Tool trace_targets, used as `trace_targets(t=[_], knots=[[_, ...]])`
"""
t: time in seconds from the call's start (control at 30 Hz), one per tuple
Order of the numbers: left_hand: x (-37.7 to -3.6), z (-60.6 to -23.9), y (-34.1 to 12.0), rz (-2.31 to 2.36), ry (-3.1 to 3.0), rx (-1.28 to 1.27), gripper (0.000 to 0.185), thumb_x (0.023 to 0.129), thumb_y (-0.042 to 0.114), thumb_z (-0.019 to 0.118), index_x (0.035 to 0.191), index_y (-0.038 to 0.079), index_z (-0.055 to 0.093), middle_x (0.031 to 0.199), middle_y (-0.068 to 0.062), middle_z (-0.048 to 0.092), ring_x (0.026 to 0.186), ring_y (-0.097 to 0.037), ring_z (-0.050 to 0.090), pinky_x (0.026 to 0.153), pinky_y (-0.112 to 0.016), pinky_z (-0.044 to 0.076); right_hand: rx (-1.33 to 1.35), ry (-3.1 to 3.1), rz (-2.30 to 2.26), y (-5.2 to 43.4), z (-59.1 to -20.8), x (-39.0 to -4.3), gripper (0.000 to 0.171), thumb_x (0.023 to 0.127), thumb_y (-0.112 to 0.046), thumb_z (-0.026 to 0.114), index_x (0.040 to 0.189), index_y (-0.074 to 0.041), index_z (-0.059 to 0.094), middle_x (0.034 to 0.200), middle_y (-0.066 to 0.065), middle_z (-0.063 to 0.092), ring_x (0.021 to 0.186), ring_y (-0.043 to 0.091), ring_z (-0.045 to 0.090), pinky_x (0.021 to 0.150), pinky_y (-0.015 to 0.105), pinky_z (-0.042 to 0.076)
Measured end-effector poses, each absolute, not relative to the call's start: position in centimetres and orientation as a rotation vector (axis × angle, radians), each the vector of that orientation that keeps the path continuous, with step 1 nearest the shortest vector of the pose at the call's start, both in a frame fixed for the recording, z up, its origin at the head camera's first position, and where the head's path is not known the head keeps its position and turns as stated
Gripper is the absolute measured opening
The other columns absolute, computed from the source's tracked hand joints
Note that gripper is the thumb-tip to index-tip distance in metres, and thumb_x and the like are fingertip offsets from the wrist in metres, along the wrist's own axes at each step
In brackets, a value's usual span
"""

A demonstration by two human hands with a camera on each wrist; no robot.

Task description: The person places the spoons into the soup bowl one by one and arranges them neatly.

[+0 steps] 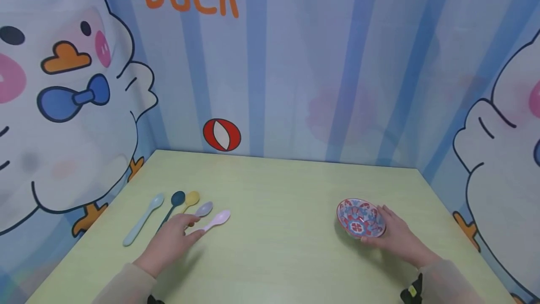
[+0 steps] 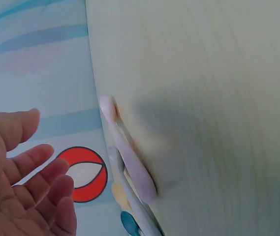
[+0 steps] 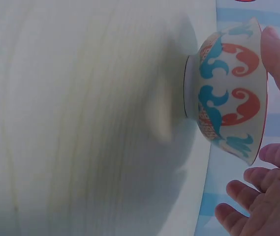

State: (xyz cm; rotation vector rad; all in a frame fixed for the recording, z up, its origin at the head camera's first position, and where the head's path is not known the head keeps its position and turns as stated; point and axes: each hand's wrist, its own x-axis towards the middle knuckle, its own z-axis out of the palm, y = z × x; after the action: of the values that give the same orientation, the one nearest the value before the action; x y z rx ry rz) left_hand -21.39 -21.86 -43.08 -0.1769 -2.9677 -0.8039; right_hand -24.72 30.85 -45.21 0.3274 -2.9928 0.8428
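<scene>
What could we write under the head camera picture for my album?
Left hand reaches over a row of pastel spoons; right hand touches a patterned bowl.

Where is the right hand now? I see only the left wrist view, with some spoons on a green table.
Observer: The right hand touches a patterned bowl at the right side of the table.
Operator: How many spoons are there in all?
Observer: Five in a row; the pink spoon lies rightmost.
Operator: What is under my left hand?
Observer: It covers the handles of the middle spoons.
</scene>
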Motion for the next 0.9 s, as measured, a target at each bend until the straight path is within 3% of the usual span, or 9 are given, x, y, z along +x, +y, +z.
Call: trace_targets(t=[0.1,0.27,0.5,0.9], knots=[[-21.8,-43.2,-22.4,-0.762,-2.997,-0.165,0.040,0.089,0.026,0.068,0.118,-0.001,0.063,0.111,-0.013,0.061,0.102,-0.030,0.058,0.086,-0.049,0.047,0.300,-3.019,0.914,31.1,-45.2,-24.9,0.111,0.074,-0.046,0.080,0.142,0.019,0.020,0.143,0.043,0.021,0.129,0.060,0.022,0.101,0.067,0.024],[-22.4,-43.7,-23.1,-0.716,-3.043,-0.152,0.032,0.085,0.022,0.073,0.105,-0.002,0.067,0.095,-0.010,0.060,0.086,-0.024,0.057,0.077,-0.046,0.048,0.257,-3.074,1.022,31.1,-44.8,-24.9,0.109,0.078,-0.043,0.078,0.142,0.021,0.015,0.142,0.043,0.024,0.129,0.059,0.024,0.102,0.066,0.026],[-22.8,-45.0,-23.3,-0.707,-3.131,-0.046,0.028,0.081,0.022,0.076,0.098,0.002,0.068,0.091,-0.009,0.059,0.082,-0.022,0.055,0.075,-0.045,0.047,0.265,-3.069,1.136,31.3,-45.0,-25.1,0.109,0.079,-0.040,0.078,0.143,0.020,0.012,0.143,0.043,0.022,0.131,0.058,0.022,0.103,0.065,0.026],[-22.7,-46.0,-23.6,-0.684,-3.175,0.042,0.021,0.081,0.020,0.075,0.090,0.004,0.064,0.080,-0.005,0.055,0.072,-0.020,0.050,0.065,-0.037,0.042,0.212,-3.039,1.307,31.3,-45.3,-25.0,0.110,0.080,-0.037,0.078,0.144,0.018,0.007,0.142,0.040,0.028,0.123,0.050,0.041,0.101,0.058,0.034]])
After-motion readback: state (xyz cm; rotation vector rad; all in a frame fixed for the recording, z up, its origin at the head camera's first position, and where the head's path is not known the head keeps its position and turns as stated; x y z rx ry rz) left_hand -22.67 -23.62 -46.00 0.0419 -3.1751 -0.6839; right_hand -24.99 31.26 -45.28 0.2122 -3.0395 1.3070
